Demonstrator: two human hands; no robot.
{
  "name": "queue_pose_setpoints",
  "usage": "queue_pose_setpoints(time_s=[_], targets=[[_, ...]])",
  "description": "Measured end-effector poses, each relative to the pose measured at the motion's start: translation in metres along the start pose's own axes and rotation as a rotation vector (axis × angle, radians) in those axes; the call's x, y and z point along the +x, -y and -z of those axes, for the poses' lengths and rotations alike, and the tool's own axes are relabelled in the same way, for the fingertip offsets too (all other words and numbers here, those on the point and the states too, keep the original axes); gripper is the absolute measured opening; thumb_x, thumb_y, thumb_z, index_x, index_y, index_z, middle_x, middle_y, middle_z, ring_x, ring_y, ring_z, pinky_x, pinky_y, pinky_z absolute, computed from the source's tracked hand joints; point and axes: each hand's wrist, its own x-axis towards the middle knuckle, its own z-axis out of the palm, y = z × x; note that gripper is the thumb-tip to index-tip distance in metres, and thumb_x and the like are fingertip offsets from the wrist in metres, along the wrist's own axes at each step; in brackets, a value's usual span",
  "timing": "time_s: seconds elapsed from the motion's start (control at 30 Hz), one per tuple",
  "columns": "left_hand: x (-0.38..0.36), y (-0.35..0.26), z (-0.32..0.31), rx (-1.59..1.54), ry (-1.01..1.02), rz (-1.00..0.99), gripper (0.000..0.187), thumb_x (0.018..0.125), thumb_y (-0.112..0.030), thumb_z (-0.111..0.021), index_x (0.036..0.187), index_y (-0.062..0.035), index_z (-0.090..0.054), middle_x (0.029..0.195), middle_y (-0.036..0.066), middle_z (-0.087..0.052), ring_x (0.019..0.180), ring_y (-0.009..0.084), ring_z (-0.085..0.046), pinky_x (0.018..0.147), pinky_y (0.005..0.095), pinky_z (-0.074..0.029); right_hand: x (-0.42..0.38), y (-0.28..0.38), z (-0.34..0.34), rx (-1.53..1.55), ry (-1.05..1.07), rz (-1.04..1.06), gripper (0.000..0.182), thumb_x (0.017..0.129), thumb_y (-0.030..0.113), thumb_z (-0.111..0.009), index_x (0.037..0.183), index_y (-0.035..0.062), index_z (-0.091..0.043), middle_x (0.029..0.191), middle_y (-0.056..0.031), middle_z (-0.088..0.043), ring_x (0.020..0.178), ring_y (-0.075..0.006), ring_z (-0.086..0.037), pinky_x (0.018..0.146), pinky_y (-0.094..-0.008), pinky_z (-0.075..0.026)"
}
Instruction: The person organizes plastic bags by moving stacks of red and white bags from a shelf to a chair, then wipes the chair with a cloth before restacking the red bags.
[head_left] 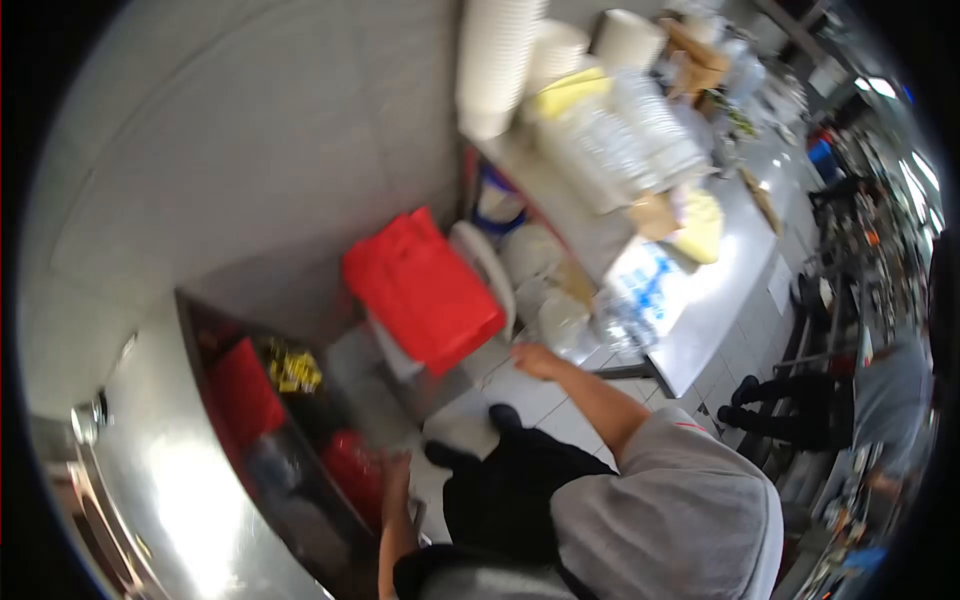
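My left hand [396,472] reaches down at the opening of the shelf under the steel counter. Its fingers are blurred and lie right beside a red plastic bag [352,468]; I cannot tell if they grip it. My right hand [537,361] is held out over the tiled floor with its fingers curled in, and no object shows in it. Close by, to its left in the view, a stack of bright red bags [425,290] sits against the wall. Yellow-and-black packets [294,368] and another red bundle [243,390] lie inside the shelf.
A steel counter [150,500] runs along the lower left. Opposite stands a steel table [715,310] carrying stacked white tubs [500,70], clear plastic containers [600,150] and yellow items. Clear bags [560,315] sit by its legs. A person in grey [890,395] stands at the far right.
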Motion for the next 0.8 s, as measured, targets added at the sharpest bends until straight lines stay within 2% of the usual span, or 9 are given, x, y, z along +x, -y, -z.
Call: queue_pose_setpoints(time_s=[0.03, 0.07, 0.13, 0.23, 0.4, 0.47, 0.57, 0.67, 0.8], targets=[[0.022, 0.003, 0.001, -0.108, 0.048, -0.007, 0.065, 0.08, -0.015, -0.064, 0.134, -0.001, -0.03, 0.106, 0.016, -0.059, 0.098, 0.0247, -0.056, 0.089, 0.037, -0.042, -0.005, 0.033, 0.031, 0.103, 0.066, -0.161, 0.032, 0.077, 0.025, -0.065, 0.102, 0.0057, -0.059, 0.101, -0.0168, -0.062, 0.097, -0.0347, -0.058, 0.081, -0.0413, -0.047], [0.043, 0.011, -0.001, -0.218, 0.095, -0.025, 0.067, 0.08, -0.013, -0.063, 0.136, -0.0032, -0.027, 0.106, 0.014, -0.059, 0.098, 0.023, -0.057, 0.089, 0.0344, -0.042, -0.003, 0.041, 0.035, 0.204, 0.026, -0.192, 0.03, 0.077, 0.023, -0.065, 0.101, 0.0058, -0.059, 0.098, -0.0156, -0.063, 0.094, -0.0336, -0.059, 0.08, -0.0397, -0.048], [0.056, -0.024, 0.005, -0.087, 0.035, -0.035, 0.067, 0.081, -0.013, -0.063, 0.136, -0.0034, -0.027, 0.104, 0.012, -0.059, 0.096, 0.0206, -0.057, 0.088, 0.0324, -0.042, 0.004, 0.052, 0.021, 0.352, -0.087, -0.254, 0.026, 0.078, 0.019, -0.065, 0.099, 0.0058, -0.06, 0.094, -0.0138, -0.064, 0.089, -0.031, -0.061, 0.077, -0.0369, -0.049], [0.107, -0.015, -0.01, -0.385, 0.117, -0.066, 0.07, 0.08, -0.015, -0.064, 0.138, -0.0077, -0.026, 0.106, 0.013, -0.059, 0.099, 0.0204, -0.056, 0.088, 0.0315, -0.043, 0.015, 0.06, 0.004, 0.425, -0.233, -0.314, 0.021, 0.079, 0.014, -0.063, 0.098, 0.0056, -0.061, 0.091, -0.0128, -0.066, 0.084, -0.0274, -0.063, 0.074, -0.0344, -0.049], [0.174, -0.016, -0.054, -0.265, 0.148, -0.127, 0.055, 0.081, -0.016, -0.064, 0.13, -0.0097, -0.04, 0.11, 0.012, -0.059, 0.102, 0.0218, -0.057, 0.086, 0.0323, -0.044, 0.061, 0.041, -0.019, 0.392, -0.281, -0.347, 0.014, 0.084, 0.008, -0.057, 0.096, 0.002, -0.061, 0.086, -0.0095, -0.065, 0.08, -0.017, -0.063, 0.069, -0.0289, -0.05], [0.201, -0.023, -0.081, -0.332, 0.183, -0.347, 0.045, 0.079, -0.017, -0.067, 0.12, -0.0076, -0.05, 0.11, 0.012, -0.059, 0.1, 0.0235, -0.058, 0.085, 0.0335, -0.045, 0.095, 0.032, -0.029, 0.812, -0.379, -0.561, 0.019, 0.087, 0.007, -0.052, 0.105, 0.0012, -0.056, 0.089, -0.0102, -0.063, 0.078, -0.0179, -0.062, 0.066, -0.0302, -0.05], [0.2, -0.07, -0.09, -0.241, 0.195, -0.456, 0.046, 0.075, -0.02, -0.071, 0.116, -0.0076, -0.054, 0.119, 0.014, -0.055, 0.109, 0.0271, -0.053, 0.092, 0.0366, -0.043, 0.121, 0.042, -0.038, 1.231, -0.477, -0.797, 0.032, 0.087, 0.011, -0.054, 0.116, 0.0008, -0.047, 0.094, -0.011, -0.06, 0.077, -0.0196, -0.06, 0.065, -0.0307, -0.05], [0.207, -0.09, -0.108, 0.135, -0.008, -0.847, 0.063, 0.07, -0.021, -0.075, 0.125, -0.0074, -0.048, 0.129, 0.017, -0.046, 0.119, 0.031, -0.045, 0.099, 0.0395, -0.038, 0.13, 0.048, -0.06, 1.179, -0.58, -0.839, 0.045, 0.083, 0.016, -0.062, 0.121, 0.0023, -0.042, 0.095, -0.0106, -0.059, 0.078, -0.0195, -0.06, 0.064, -0.03, -0.05], [0.217, -0.106, -0.129, 0.275, 0.049, -0.852, 0.087, 0.063, -0.028, -0.078, 0.135, -0.0049, -0.036, 0.142, 0.022, -0.026, 0.13, 0.0395, -0.027, 0.107, 0.0453, -0.027, 0.136, 0.056, -0.066, 0.858, -0.682, -0.783, 0.051, 0.076, 0.015, -0.07, 0.118, 0.0023, -0.043, 0.096, -0.0116, -0.057, 0.078, -0.0198, -0.06, 0.063, -0.031, -0.05]])
